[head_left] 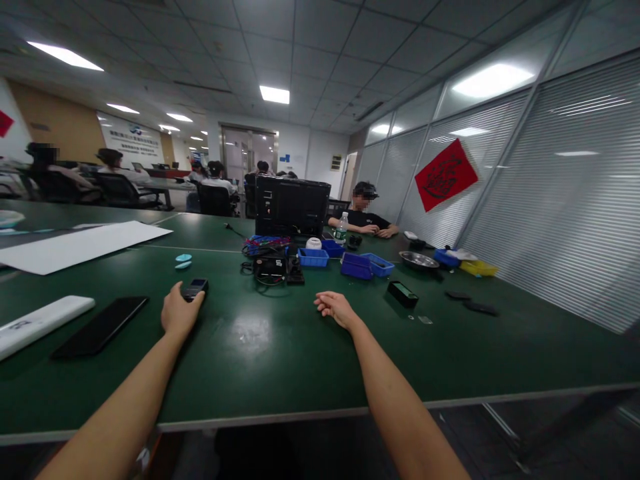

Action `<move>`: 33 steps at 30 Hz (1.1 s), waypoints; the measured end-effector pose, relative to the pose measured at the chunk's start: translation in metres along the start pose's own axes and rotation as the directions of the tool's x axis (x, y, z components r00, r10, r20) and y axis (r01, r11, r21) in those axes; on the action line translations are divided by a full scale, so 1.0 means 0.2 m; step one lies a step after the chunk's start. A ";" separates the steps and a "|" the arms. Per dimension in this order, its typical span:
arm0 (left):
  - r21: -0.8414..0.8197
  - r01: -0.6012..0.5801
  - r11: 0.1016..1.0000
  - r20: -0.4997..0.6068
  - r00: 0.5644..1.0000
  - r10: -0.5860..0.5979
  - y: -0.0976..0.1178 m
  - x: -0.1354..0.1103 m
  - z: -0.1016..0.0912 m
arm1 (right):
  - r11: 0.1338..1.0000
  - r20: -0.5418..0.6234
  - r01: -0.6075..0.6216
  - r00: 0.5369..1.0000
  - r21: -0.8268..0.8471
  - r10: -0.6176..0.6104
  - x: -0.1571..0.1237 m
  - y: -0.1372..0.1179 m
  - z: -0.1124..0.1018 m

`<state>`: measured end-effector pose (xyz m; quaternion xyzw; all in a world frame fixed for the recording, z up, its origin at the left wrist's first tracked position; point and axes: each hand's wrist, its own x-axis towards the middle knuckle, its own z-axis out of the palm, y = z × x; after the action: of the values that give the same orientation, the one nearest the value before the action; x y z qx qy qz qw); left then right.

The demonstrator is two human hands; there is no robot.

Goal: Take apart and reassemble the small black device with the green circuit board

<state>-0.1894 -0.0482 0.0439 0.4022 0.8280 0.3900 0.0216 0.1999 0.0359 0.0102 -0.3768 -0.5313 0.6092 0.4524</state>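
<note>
My left hand [179, 311] rests on the green table with its fingers and thumb around a small dark handheld device [195, 289], which has a little screen on its face. The lower part of the device is hidden by the hand. To the left of it lies a flat black slab [103, 327]. My right hand [336, 309] is on or just over the tabletop, its fingers loosely bent and slightly apart, holding nothing. Beyond it are a blue bin [357, 266] and, farther right, a black box with a greenish top [403, 294].
A monitor [291, 205] seen from behind, tangled cables [266, 245], a white ball [313, 244] and a bottle [341, 228] stand mid-table. A metal plate [419, 260] and yellow tray [479, 268] lie right. A long white case [45, 323] lies left. A person [367, 217] sits opposite.
</note>
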 end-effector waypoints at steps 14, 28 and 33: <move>0.068 -0.048 0.997 0.138 0.990 0.038 0.04 -0.04 0.00 | 0.999 -0.035 0.027 0.999 -0.021 -0.028 0.01 0.01 0.00; -0.002 -0.625 0.781 0.030 0.780 0.625 0.33 -0.45 0.08 | 0.513 -0.314 -0.119 0.897 -0.850 -0.312 0.12 0.04 0.09; -0.603 -0.778 0.178 0.040 0.193 0.980 0.64 -1.15 -0.07 | 0.386 -0.397 -0.262 0.858 -0.884 -0.327 0.12 0.02 0.11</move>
<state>0.0430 -0.1664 0.0748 0.8699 0.2737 0.4064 0.0565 0.1709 0.0516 0.0095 -0.6986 -0.6439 0.0769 0.3023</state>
